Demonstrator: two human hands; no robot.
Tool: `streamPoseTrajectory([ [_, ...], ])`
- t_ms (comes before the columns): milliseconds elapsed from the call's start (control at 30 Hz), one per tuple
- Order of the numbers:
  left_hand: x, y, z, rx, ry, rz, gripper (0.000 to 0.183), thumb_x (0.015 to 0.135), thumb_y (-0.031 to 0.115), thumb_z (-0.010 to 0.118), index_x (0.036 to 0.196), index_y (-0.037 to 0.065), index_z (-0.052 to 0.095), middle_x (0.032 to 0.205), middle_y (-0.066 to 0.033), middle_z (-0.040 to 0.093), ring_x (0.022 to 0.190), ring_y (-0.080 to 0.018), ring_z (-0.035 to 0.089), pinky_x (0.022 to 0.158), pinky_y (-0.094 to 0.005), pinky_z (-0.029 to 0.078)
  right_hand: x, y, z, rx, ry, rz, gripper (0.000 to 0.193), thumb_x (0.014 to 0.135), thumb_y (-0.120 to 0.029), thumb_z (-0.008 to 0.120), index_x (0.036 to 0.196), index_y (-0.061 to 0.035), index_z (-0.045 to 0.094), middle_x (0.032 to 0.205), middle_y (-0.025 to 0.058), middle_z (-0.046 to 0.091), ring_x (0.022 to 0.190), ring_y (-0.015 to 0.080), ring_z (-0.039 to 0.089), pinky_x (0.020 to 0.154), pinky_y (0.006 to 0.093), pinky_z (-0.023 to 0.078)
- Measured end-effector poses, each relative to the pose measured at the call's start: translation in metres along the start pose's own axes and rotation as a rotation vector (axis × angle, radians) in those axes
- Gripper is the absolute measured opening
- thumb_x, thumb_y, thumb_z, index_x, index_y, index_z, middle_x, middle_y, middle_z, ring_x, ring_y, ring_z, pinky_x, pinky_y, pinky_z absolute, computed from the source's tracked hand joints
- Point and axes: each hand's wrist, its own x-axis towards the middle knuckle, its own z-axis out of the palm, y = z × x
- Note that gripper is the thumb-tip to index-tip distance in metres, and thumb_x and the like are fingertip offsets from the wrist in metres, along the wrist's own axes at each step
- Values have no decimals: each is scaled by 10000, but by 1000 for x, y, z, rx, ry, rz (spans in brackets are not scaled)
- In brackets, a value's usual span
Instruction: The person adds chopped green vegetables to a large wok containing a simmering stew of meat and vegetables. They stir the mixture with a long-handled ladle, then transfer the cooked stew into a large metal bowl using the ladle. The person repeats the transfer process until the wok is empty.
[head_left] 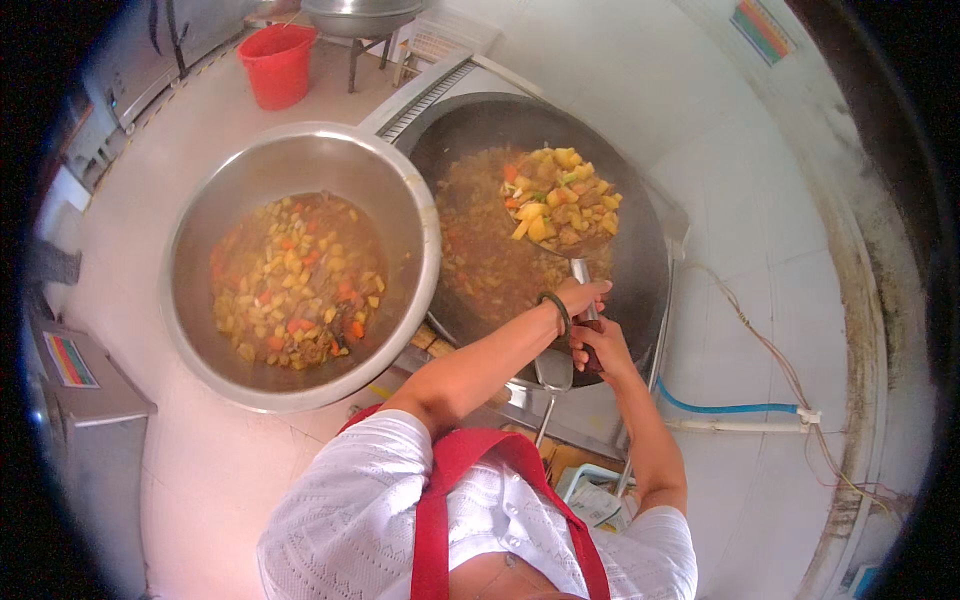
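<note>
Over a large dark wok [641,170] I hold a big ladle [579,269] heaped with chunks of potato, carrot and what looks like meat [563,200]. My left hand [580,298], with a dark bracelet at the wrist, grips the metal shaft. Lower down, my right hand [606,352] is wrapped round the dark grip at the handle's end. Brown stew [485,260] with steam above it fills the wok's bottom. A second metal utensil [553,370] with a flat, rounded head leans by the near rim, just below my hands.
Left of the wok is a wide steel basin [300,402] partly filled with similar stew. A red bucket [277,80] and a metal pot [362,20] on a stand are farther back. A tiled wall [740,220] and a blue hose [725,407] lie to the right.
</note>
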Motion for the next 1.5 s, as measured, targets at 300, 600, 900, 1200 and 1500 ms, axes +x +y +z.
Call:
streamPoseTrajectory([
  [300, -115, 40, -18, -307, 61, 159, 268, 789, 304, 680, 780, 77, 539, 701, -22, 560, 618, -151, 573, 537, -313, 503, -30, -41, 65, -145, -162, 17, 127, 798, -82, 596, 822, -14, 491, 608, 51, 497, 424, 112, 467, 374, 271, 384],
  [600, -145, 21, -131, -659, 296, 210, 383, 849, 283, 610, 1071, 46, 408, 702, -37, 492, 635, -192, 547, 545, -374, 494, 37, 7, 151, -978, -157, -211, 180, 767, -126, 608, 857, 2, 520, 628, 118, 582, 509, 219, 590, 446, 337, 447],
  [900, -117, 34, -121, -890, 210, 571, 325, 863, 304, 585, 726, 86, 386, 595, -43, 433, 563, -182, 480, 531, -312, 433, 32, -1, 160, -1499, 238, -758, 472, 708, -128, 643, 1135, -20, 473, 756, 192, 628, 654, 358, 623, 555, 445, 484],
  [1200, -7, 2, -15, -268, 92, 259, 316, 832, 339, 632, 821, 52, 499, 659, -72, 540, 575, -189, 546, 523, -319, 462, 38, 33, 5, -386, 228, -300, 382, 768, -38, 590, 1134, 14, 495, 606, 44, 532, 480, 94, 488, 440, 254, 392],
  [1500, 111, -89, 4, 309, -63, -346, 882, 782, 687, 450, 1343, 18, 326, 1224, -141, 508, 1113, -224, 499, 908, -332, 377, 106, 80, -186, -1342, 690, 20, 195, 752, -128, 636, 900, -22, 568, 764, 159, 646, 651, 277, 646, 559, 364, 495],
])
